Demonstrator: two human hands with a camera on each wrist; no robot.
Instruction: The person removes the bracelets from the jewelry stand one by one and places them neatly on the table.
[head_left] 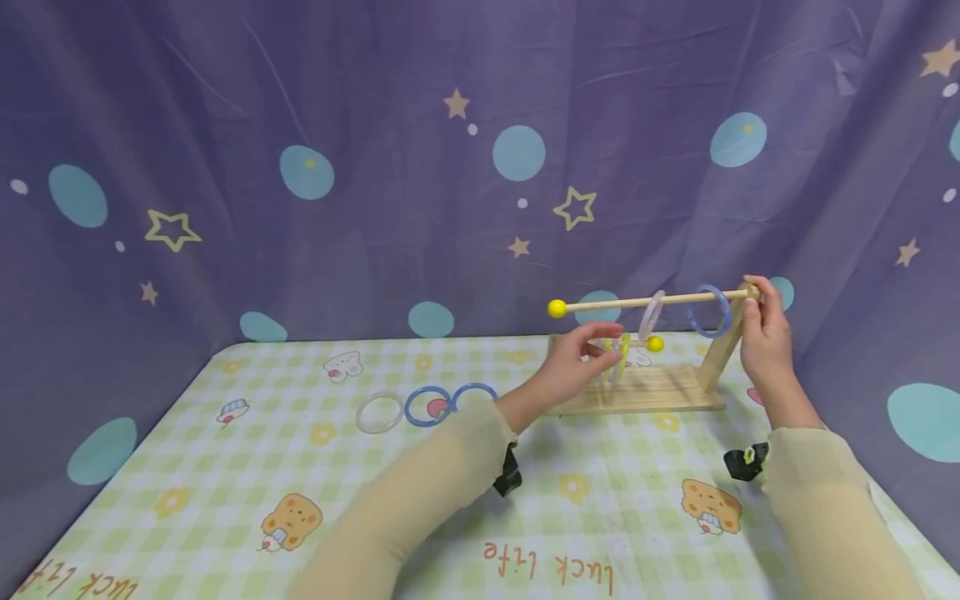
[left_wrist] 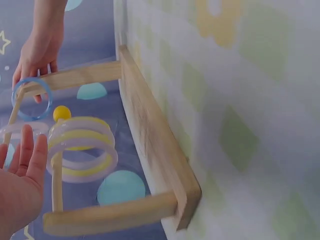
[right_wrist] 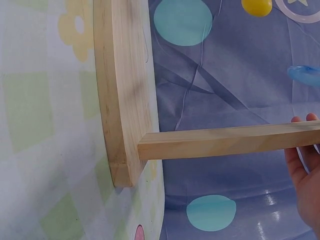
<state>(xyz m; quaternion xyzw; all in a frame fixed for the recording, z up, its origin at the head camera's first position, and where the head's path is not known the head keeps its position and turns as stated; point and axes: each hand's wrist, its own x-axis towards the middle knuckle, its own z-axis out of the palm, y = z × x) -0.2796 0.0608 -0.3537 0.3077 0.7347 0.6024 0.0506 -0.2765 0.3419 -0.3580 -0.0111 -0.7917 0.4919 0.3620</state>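
Observation:
A wooden rack [head_left: 637, 392] with two rods and yellow ball ends stands at the right of the table. My right hand [head_left: 767, 337] grips the top of its right-hand post [right_wrist: 225, 141]. On the upper rod [head_left: 611, 304] hang a pale ring [head_left: 651, 315] and a blue ring [head_left: 725, 315]. Several clear and yellow rings [left_wrist: 82, 176] sit together on the lower rod [left_wrist: 57, 187]. My left hand [head_left: 570, 367] is beside these rings, its fingers extended and apart from them in the left wrist view. Nothing shows in its grasp.
Left of the rack, a clear ring [head_left: 358, 413] and two blue rings lie on the checked tablecloth [head_left: 247, 450]; my left forearm partly covers the farther blue ring [head_left: 474, 386]. A purple patterned curtain [head_left: 375, 250] rises behind the table.

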